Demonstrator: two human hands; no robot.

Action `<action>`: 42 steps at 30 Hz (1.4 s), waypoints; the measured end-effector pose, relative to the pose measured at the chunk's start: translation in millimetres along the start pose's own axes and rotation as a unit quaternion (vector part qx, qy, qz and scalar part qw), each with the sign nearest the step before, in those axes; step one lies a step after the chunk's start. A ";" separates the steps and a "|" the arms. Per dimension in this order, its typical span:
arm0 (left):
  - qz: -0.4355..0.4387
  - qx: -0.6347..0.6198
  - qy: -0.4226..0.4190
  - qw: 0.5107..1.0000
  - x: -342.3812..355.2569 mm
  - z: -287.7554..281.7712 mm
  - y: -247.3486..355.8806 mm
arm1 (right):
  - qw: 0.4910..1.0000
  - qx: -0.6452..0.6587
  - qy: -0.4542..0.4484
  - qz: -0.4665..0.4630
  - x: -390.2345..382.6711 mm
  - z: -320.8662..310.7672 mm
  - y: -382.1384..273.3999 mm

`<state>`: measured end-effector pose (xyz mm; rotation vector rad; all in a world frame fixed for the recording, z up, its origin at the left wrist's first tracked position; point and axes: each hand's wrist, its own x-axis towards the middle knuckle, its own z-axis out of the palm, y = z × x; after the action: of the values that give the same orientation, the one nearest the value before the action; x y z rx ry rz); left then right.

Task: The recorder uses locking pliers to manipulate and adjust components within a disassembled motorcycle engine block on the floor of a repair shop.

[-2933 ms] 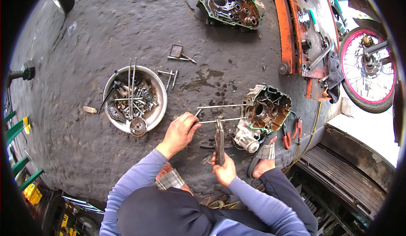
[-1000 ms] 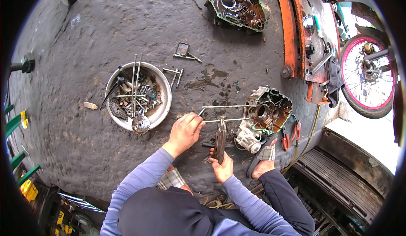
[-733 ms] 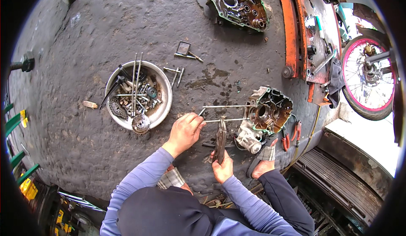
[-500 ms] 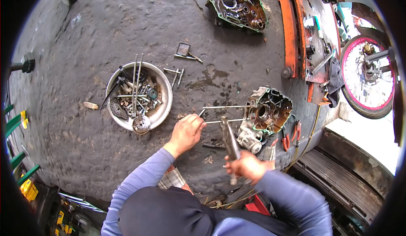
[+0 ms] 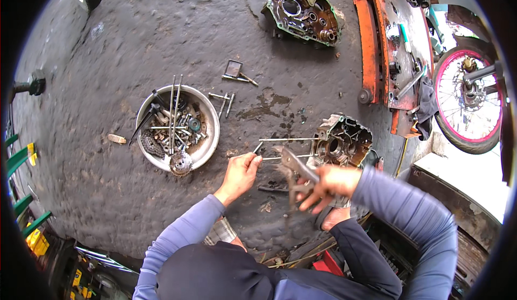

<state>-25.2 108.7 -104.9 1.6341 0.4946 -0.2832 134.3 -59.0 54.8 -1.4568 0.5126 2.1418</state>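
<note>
My left hand (image 5: 238, 177) is closed, its thumb and fingertips pinching a short thin metal rod (image 5: 258, 148) beside the free ends of two long studs (image 5: 288, 139). The studs stick out leftward from an engine crankcase half (image 5: 344, 141), open side up with a green gasket edge. My right hand (image 5: 328, 187), blurred by motion, grips what looks like a pair of locking pliers (image 5: 299, 166). The tool's jaw end is near the lower stud, and it hides part of the crankcase. Whether it touches the stud I cannot tell.
A metal bowl (image 5: 214, 133) of bolts, a chain and a sprocket stands left. Loose bolts (image 5: 230, 105) lie beside it. Another crankcase half (image 5: 303, 15) sits at the far side. An orange metal frame (image 5: 366, 47) and a pink-rimmed wheel (image 5: 467, 98) stand right.
My right hand has moved up and to the right, and the pliers' handles now show spread apart. My left hand stays at the stud ends, slightly lower in the picture.
</note>
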 end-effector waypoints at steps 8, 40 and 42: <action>-0.226 -0.270 -0.053 0.935 6.4 14.6 4.3 | 0.931 0.231 0.089 -0.270 61.8 93.0 152.7; -0.405 -0.378 -0.135 0.822 20.1 -9.7 29.9 | 0.553 0.692 0.187 -0.425 182.7 68.0 35.4; -0.422 -0.393 -0.128 0.807 19.1 -5.4 31.3 | 0.556 0.680 0.211 -0.429 179.6 66.5 39.9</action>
<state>5.7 114.9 -85.5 0.4693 0.9623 -0.8224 6.2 -20.0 -87.8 -0.8053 0.9908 0.1925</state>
